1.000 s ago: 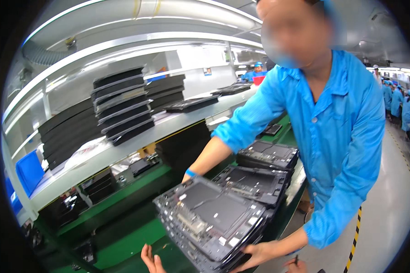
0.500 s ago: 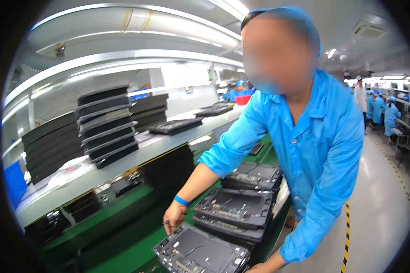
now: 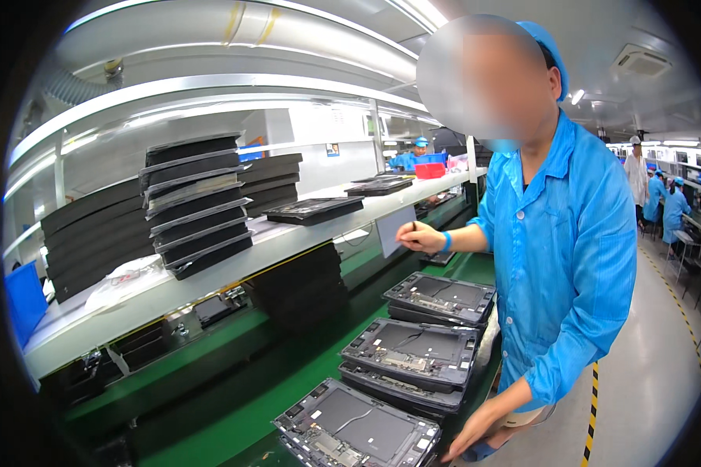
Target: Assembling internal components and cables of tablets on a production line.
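Note:
Neither of my hands is in the picture. In front of me, a nearest open laptop base (image 3: 362,424) with bare circuit boards and a cable lies at the lower edge. Behind it is a stack of laptop bases (image 3: 413,350), then a farther stack (image 3: 444,296), all along the green conveyor belt (image 3: 234,405). A co-worker in a blue smock (image 3: 557,233) stands across from me. One hand of the co-worker (image 3: 422,237) is raised over the belt, apart from the bases. The other co-worker's hand (image 3: 479,428) hangs low beside the nearest base; contact cannot be told.
A long shelf (image 3: 288,237) on the left carries a tall pile of black trays (image 3: 199,206), more dark foam stacks (image 3: 93,233) and a flat dark unit (image 3: 313,210). A blue bin (image 3: 25,303) stands at its near end. Yellow-black tape (image 3: 592,412) marks the aisle floor at right.
The co-worker has straightened up and lifted one hand away from the nearest laptop base, back over the belt. The other hand has come off its right edge. My view has shifted slightly.

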A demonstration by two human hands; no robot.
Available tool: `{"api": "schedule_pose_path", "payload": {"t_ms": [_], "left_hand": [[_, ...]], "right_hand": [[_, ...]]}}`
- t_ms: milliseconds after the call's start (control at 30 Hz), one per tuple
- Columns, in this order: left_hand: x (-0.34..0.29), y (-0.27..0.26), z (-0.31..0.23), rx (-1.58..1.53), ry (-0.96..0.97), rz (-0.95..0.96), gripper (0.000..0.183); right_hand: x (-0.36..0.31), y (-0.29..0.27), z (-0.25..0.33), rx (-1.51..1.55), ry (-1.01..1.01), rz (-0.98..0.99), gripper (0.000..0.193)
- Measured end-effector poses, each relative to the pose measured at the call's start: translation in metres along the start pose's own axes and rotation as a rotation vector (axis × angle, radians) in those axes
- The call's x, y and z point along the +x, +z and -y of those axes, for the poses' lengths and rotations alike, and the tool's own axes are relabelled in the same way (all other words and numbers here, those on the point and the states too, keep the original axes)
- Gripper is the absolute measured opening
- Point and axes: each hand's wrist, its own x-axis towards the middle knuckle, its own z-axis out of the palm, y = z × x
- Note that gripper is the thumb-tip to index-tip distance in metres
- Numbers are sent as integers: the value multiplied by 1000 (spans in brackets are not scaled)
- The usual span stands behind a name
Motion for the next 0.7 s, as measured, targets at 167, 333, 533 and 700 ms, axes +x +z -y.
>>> {"api": "schedule_pose_path", "payload": {"t_ms": [167,333,533,700], "left_hand": [[-1,1,2,-65,-30,37,35],[-1,-7,-12,-75,-89,22,33],[-6,13,18,-212,-68,-77,35],[-3,14,22,12,119,-154,36]], "right_hand": [[4,6,4,-3,35,6,19],[12,4,-3,-27,46,6,22],[25,-2,-28,41,-69,19,20],[28,-12,-31,126,-127,192,16]]}}
